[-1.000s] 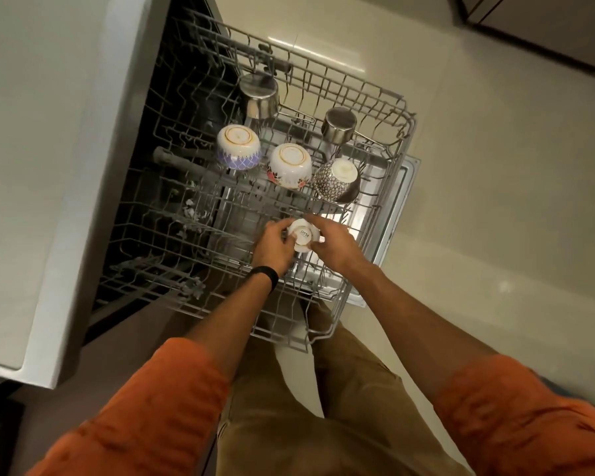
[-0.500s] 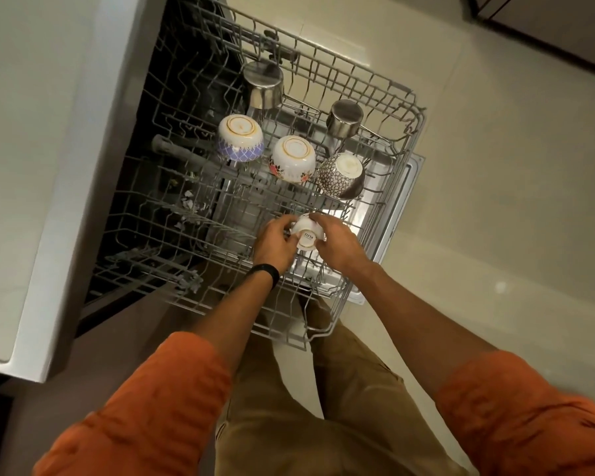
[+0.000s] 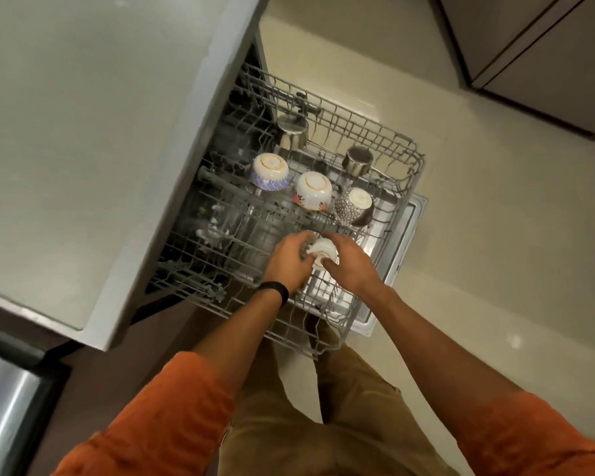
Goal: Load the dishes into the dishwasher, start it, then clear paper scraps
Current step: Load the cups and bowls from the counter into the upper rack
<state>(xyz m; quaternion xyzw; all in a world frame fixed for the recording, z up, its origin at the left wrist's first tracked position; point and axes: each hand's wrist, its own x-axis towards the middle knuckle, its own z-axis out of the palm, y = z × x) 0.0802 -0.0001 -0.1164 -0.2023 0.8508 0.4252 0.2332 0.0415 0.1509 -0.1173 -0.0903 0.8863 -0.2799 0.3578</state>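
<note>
The grey wire dishwasher rack [image 3: 411,156] is pulled out over the open door [image 3: 406,231]. A small white cup [image 3: 323,254] sits upside down in the rack's near part, held between my left hand [image 3: 289,261] and my right hand [image 3: 347,262]. Behind it stand three overturned bowls: a blue-patterned one [image 3: 270,171], a white floral one [image 3: 314,191] and a dark speckled one [image 3: 353,206]. Two steel cups [image 3: 292,132] [image 3: 358,160] stand further back.
A pale countertop [image 3: 83,149] overhangs the dishwasher on the left. A steel appliance front [image 3: 4,407] is at the lower left. Light floor tiles [image 3: 495,235] lie to the right, with dark cabinets [image 3: 547,56] at the top right. My legs stand just below the rack.
The camera view has shifted, so the rack sits further right in the frame. Both hands stay on the small white cup, which looks tilted a little more.
</note>
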